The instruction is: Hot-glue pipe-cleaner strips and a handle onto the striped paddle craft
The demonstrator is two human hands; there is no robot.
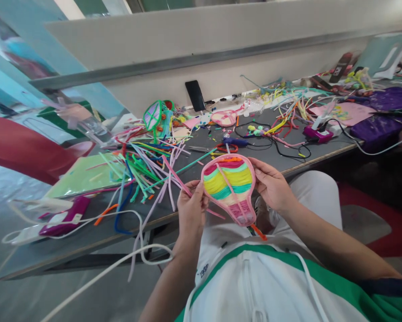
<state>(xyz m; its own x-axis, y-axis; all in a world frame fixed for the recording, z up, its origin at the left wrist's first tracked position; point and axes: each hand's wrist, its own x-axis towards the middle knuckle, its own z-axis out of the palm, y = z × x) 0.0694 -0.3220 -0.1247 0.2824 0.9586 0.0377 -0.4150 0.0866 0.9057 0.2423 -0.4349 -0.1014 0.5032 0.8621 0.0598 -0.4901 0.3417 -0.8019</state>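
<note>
Between my two hands is a balloon-shaped pipe-cleaner craft (230, 184) with a pink rim and red, yellow, green, cream and mauve bands. My left hand (191, 206) pinches its left edge, and a loose pink pipe cleaner (174, 175) runs through the same fingers. On the opposite side my right hand (271, 184) grips the upper right rim, fingers partly behind it. An orange pipe cleaner end (258, 232) hangs below the narrow bottom. The craft is held above my lap, just off the table's front edge.
A blue glue gun (235, 141) and scissors (201, 149) lie behind the craft. Pipe cleaners (143, 172) spread across the table's left. A phone (194, 95) leans on the partition. A white cable (120, 259) hangs over the front edge; a magenta power strip (66, 216) lies left.
</note>
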